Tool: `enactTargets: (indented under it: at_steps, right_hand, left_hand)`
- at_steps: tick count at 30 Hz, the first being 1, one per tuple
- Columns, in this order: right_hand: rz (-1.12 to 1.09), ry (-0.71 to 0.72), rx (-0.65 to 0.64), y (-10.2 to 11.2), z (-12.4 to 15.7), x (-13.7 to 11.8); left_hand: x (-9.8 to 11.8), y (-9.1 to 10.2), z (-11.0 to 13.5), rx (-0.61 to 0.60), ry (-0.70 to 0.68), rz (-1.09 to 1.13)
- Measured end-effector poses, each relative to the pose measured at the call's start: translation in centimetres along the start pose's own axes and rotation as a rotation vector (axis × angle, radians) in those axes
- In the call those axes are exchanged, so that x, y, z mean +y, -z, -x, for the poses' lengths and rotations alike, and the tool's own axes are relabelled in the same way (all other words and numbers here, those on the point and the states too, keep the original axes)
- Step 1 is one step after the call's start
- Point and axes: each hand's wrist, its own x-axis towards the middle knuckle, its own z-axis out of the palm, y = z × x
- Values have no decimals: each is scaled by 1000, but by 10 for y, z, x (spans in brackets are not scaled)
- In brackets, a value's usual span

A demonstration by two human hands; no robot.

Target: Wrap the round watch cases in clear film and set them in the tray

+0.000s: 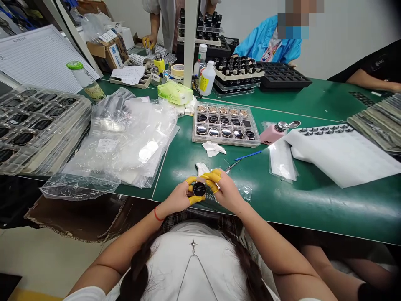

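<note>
Both my hands meet at the near edge of the green table (313, 196). My left hand (181, 195) and my right hand (223, 189) wear yellow finger cots and pinch a small round black disc (199, 189) between their fingertips. A white wipe (202, 168) lies just beyond my fingers. Metal tweezers (232, 166) and a thin blue stick (248, 156) lie a little farther out. A clear tray (225, 124) with rows of round dark and copper-coloured parts sits past them.
Clear plastic bags (125, 138) are piled at the left beside stacked trays (37, 125). A pink dispenser bottle (274, 132) and white foam sheets (341, 154) lie at the right. Other people work at black trays (282, 75) across the table.
</note>
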Motion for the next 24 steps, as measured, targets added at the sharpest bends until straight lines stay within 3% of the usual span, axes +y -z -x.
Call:
enactTargets:
  at_steps: [6,11,15,20,24]
  right_hand:
    - [255,238,7,-5,14,-13]
    - [278,292,67,-12,32,-17]
    - [197,224,67,-13,42,-15]
    - [-114,-82,130,-2,40,-10]
    - [-62,-75,87,-2,36,-15]
  left_hand:
    - [0,1,0,-3,28,14]
    - [0,2,0,-1,50,2]
    - [1,0,1,7,36,-26]
    - [-1,-2,2,42,15,-79]
    - [-3,-3,3,35,-5,-103]
